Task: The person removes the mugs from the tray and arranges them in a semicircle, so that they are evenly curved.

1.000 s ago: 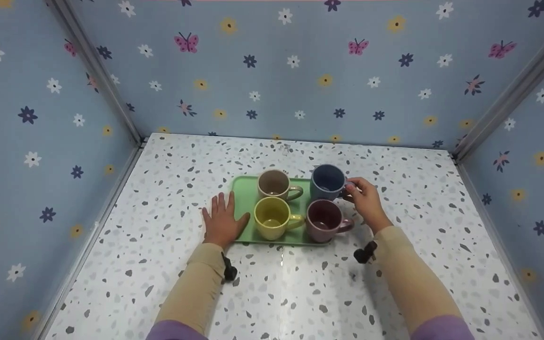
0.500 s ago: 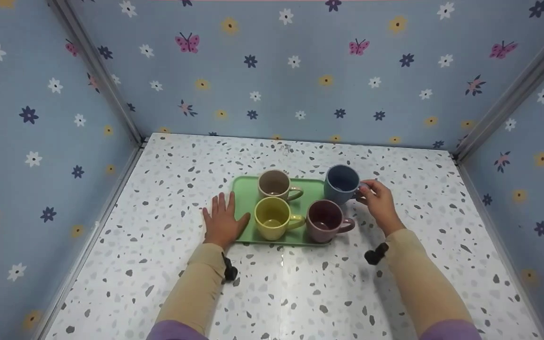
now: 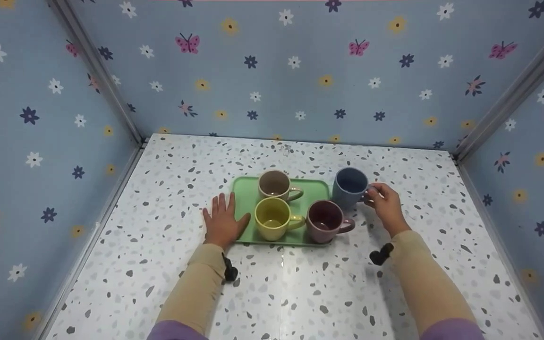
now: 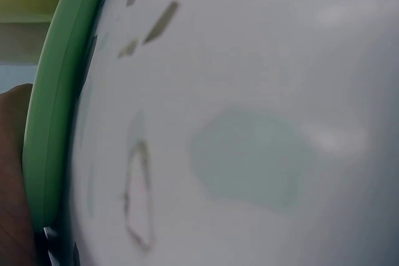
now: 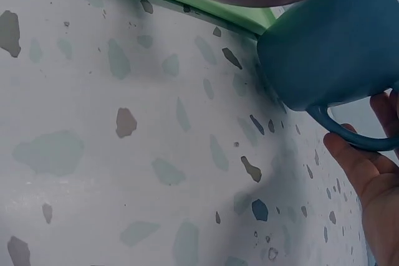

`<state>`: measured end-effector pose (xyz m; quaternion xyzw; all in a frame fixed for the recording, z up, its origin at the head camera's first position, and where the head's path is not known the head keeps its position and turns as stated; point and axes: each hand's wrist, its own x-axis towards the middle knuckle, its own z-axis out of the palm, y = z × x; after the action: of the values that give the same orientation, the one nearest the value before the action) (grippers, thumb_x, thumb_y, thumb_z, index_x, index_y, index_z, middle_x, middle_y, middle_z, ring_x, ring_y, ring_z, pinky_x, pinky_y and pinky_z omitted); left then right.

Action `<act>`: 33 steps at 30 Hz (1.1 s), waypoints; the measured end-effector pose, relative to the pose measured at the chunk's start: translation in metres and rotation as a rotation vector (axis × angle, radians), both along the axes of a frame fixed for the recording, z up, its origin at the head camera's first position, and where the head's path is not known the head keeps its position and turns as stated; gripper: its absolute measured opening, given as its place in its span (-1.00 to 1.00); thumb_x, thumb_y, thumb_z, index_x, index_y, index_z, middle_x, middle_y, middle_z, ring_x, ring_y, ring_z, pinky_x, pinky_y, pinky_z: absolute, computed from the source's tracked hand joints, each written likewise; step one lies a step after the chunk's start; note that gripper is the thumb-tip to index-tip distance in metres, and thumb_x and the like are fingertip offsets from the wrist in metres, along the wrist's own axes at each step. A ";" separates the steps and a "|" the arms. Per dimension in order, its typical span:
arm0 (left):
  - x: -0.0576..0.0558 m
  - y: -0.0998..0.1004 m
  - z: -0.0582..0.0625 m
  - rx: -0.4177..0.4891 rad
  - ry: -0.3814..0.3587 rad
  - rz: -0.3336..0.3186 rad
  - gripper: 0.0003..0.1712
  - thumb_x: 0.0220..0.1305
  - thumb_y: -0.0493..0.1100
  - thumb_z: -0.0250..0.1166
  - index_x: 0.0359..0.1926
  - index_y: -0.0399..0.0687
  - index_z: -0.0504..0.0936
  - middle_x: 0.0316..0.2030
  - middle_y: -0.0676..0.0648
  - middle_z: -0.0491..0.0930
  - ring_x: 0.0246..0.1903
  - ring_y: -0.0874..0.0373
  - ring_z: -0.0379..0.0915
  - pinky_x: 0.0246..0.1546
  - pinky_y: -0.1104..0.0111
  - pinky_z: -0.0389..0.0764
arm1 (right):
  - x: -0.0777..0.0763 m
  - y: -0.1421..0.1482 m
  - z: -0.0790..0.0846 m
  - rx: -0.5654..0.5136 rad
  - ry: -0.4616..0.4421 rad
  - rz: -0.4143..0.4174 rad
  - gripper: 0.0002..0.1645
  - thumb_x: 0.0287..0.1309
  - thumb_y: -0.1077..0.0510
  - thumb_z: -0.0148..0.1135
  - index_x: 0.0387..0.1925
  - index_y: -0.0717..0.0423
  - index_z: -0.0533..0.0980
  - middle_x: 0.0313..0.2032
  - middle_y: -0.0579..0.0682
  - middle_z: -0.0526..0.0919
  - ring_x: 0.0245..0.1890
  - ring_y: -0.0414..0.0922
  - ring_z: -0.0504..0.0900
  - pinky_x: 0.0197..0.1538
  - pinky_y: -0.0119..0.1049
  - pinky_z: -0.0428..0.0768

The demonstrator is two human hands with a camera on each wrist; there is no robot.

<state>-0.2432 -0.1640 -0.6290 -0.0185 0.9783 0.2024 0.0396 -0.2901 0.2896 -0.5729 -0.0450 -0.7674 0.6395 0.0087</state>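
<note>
My right hand [image 3: 387, 207] pinches the handle of a blue mug [image 3: 350, 188] at the right edge of the green tray [image 3: 242, 191]. In the right wrist view, thumb and fingers hold that handle [image 5: 349, 134], and a shadow lies on the table beneath the blue mug [image 5: 330, 45]. My left hand [image 3: 222, 223] rests with spread fingers at the tray's left edge, its thumb over the rim. On the tray stand a beige mug [image 3: 274, 183] at the back, a yellow mug [image 3: 272, 219] in front, and a maroon mug [image 3: 324, 221] at the front right.
The speckled white table [image 3: 281, 293] carries the tray. Blue patterned panels [image 3: 300, 71] enclose it at the back and both sides. Each wrist wears a small black camera, such as the right one [image 3: 381, 254]. The maroon mug's handle [image 3: 346, 225] sticks out past the tray.
My right hand has moved the blue mug to the right, from above the tray's back right corner to its right edge. The left hand and the other mugs have stayed put.
</note>
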 end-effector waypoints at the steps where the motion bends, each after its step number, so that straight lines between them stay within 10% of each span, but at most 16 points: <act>1: 0.000 0.000 0.000 0.001 -0.002 -0.001 0.04 0.42 0.46 -0.11 0.64 0.03 -0.24 0.60 -0.28 -0.29 0.57 -0.23 -0.48 0.43 -0.30 -0.42 | 0.000 0.001 -0.001 -0.002 -0.001 0.000 -0.65 0.50 0.20 0.05 0.13 0.40 0.42 0.01 0.14 0.55 -0.03 -0.15 0.65 0.17 -0.14 0.63; 16: -0.001 -0.002 -0.006 0.002 0.004 -0.012 0.05 0.41 0.46 -0.11 0.64 0.03 -0.24 0.60 -0.28 -0.29 0.57 -0.24 -0.49 0.43 -0.29 -0.45 | 0.011 -0.001 0.015 -0.066 -0.061 -0.003 -0.63 0.51 0.29 -0.01 0.18 0.51 0.38 0.00 0.14 0.53 -0.03 -0.12 0.63 0.29 0.04 0.51; 33: -0.001 -0.001 -0.003 0.013 0.001 -0.009 0.03 0.42 0.45 -0.12 0.64 0.04 -0.24 0.60 -0.27 -0.31 0.57 -0.23 -0.51 0.43 -0.28 -0.48 | -0.018 -0.004 -0.004 0.100 -0.058 -0.121 -0.64 0.55 0.18 -0.03 0.22 0.29 0.43 0.15 0.19 0.47 0.23 0.02 0.52 0.24 -0.18 0.57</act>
<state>-0.2441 -0.1650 -0.6322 -0.0139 0.9771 0.2084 0.0402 -0.3083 0.2852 -0.5768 -0.1092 -0.7943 0.5970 0.0271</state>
